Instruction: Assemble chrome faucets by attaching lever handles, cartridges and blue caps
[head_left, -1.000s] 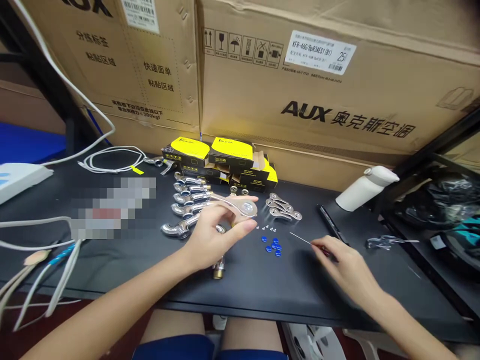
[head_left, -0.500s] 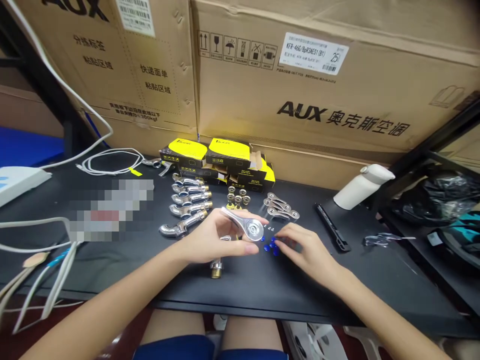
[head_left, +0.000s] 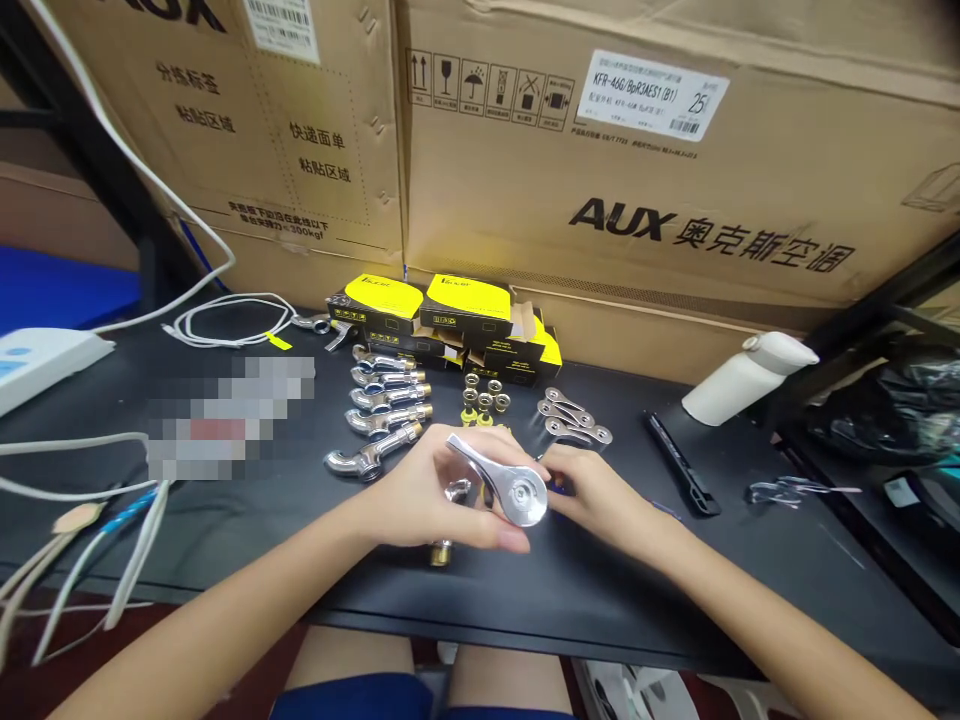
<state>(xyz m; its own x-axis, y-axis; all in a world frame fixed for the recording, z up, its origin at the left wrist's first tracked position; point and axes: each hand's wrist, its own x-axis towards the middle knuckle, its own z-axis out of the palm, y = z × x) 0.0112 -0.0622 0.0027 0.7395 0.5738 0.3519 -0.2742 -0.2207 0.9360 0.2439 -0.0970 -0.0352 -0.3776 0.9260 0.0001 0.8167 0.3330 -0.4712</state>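
My left hand [head_left: 442, 495] is closed around a chrome tap handle [head_left: 523, 497], whose round end with a central screw recess faces me. Below that hand a chrome tap body with a brass threaded end [head_left: 441, 553] shows in part; whether the handle sits on it is hidden. My right hand [head_left: 600, 495] is curled beside the handle's round end, fingertips partly behind it. A bit of blue shows under its fingers; what they pinch, if anything, I cannot make out. Several metal handles [head_left: 574, 415] lie just beyond it.
Several chrome tap bodies [head_left: 386, 400] lie in a row at left, with brass-and-yellow cartridges [head_left: 486, 402] right of them. Yellow-black boxes [head_left: 469, 305] are stacked behind. A black pen-shaped tool [head_left: 679, 465] and white bottle [head_left: 750, 380] are at right, white cables [head_left: 229, 320] at left.
My right hand has moved left from the small blue caps up to the handle's round end, and now covers the caps. The handle in my left hand has shifted slightly down and right.
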